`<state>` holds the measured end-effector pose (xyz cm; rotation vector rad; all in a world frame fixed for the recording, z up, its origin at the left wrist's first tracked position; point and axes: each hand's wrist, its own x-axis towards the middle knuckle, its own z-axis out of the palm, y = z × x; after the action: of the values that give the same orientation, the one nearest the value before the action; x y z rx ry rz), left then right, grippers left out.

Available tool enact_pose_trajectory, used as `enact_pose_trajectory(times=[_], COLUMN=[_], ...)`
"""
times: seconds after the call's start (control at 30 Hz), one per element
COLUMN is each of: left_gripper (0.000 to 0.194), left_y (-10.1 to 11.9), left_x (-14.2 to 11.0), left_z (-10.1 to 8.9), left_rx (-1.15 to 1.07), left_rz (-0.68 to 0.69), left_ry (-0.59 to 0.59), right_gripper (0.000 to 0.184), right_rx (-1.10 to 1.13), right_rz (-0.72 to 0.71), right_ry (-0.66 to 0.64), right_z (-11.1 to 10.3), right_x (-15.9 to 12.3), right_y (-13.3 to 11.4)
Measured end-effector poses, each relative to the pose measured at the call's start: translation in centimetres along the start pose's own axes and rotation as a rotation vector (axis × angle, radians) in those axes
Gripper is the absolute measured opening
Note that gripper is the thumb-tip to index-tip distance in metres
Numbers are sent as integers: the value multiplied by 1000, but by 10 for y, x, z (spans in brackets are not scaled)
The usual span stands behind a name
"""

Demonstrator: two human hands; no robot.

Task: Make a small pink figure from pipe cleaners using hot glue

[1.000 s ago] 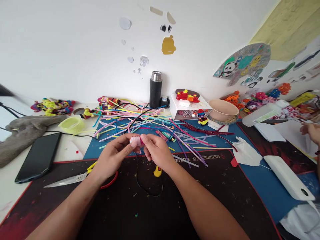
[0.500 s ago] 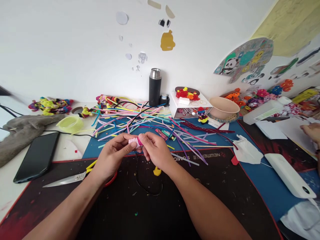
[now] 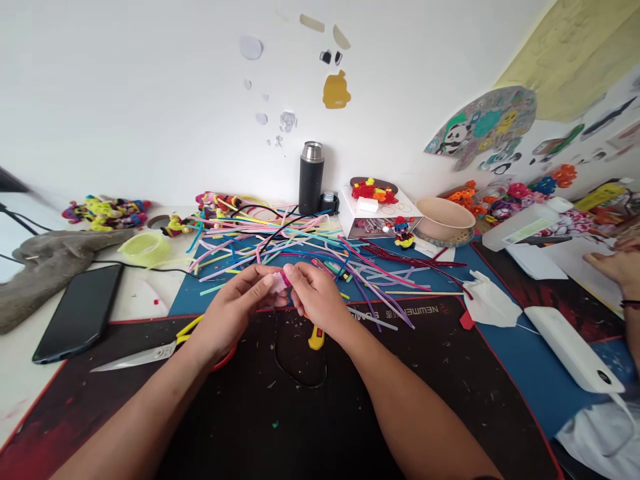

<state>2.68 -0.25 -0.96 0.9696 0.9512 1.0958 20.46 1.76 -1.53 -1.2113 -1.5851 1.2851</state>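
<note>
My left hand (image 3: 235,310) and my right hand (image 3: 315,297) meet above the black mat (image 3: 280,413), fingers pinched together on a small pink fuzzy piece (image 3: 278,283). A thin black wire (image 3: 295,373) hangs from the hands and loops on the mat. Just behind them lies a heap of coloured pipe cleaners (image 3: 300,250). A yellow-handled tool (image 3: 316,339) shows under my right wrist, and scissors (image 3: 145,355) lie to the left of my left forearm.
A black phone (image 3: 77,313) and grey cloth (image 3: 45,267) lie left. At the back stand a dark flask (image 3: 311,178), a white box (image 3: 377,213) and a beige bowl (image 3: 445,219). A white power bank (image 3: 575,347) is right. Another person's hand (image 3: 615,267) rests at the right edge.
My hands stay pinched on the pink piece with only small finger shifts. The view has tilted slightly. The other person's hand at the right edge has moved a little.
</note>
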Motion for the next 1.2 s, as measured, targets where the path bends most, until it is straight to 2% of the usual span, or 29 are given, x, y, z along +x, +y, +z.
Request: enact_pose_trajectory(times=[0.17, 0.33, 0.77, 0.97, 1.1, 1.2], left_gripper=[21, 16, 25, 27, 39, 48], left_y=[1, 1, 5, 2, 5, 8], left_x=[2, 3, 3, 2, 1, -1], left_z=[-3, -3, -11, -7, -4, -3], left_rx=[-100, -214, -254, -241, -197, -144], left_rz=[-60, -136, -229, -202, -203, -196], left_ry=[39, -15, -101, -114, -87, -113], right_gripper=[51, 52, 58, 58, 57, 60], right_rx=[-46, -18, 49, 94, 65, 62], right_rz=[-32, -41, -34, -42, -22, -18], right_ry=[-29, -6, -23, -6, -3, -2], right_z=[1, 0, -2, -1, -3, -2], right_x=[-1, -3, 1, 2, 3, 2], right_y=[1, -4, 4, 7, 5, 4])
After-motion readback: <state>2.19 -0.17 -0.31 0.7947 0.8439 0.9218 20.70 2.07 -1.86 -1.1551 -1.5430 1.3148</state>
